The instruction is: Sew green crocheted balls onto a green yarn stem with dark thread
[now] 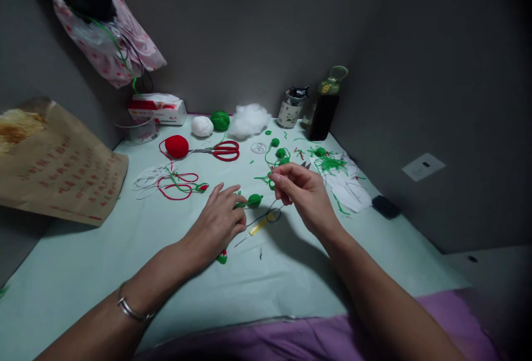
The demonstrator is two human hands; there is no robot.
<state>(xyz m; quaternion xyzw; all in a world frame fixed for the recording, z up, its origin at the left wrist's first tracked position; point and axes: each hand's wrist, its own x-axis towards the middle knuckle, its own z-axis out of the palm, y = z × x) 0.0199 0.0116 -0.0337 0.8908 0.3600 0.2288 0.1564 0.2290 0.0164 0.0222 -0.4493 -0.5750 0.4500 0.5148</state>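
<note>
My left hand (222, 211) lies palm down on the table, its fingers spread. Just past its fingertips rests a small green crocheted piece (255, 200). Part of a red and green crocheted piece (222, 257) peeks out from beneath my left wrist. My right hand (301, 192) is raised slightly, thumb and index finger pinched together. What they pinch is too small to make out; green yarn ends show close by. Between my hands lie a crochet hook (258, 227) with a yellow handle and a thin dark cord (273, 215). A tiny dark item (261, 253) sits nearer me.
Red-handled scissors (225, 150), a red yarn ball (177, 147), a white yarn ball (202, 126), a green yarn ball (220, 120) and stuffing (249, 121) lie at the back. Green yarn scraps (332, 164) are at right. A bottle (324, 109) and paper bag (62, 173) flank the table.
</note>
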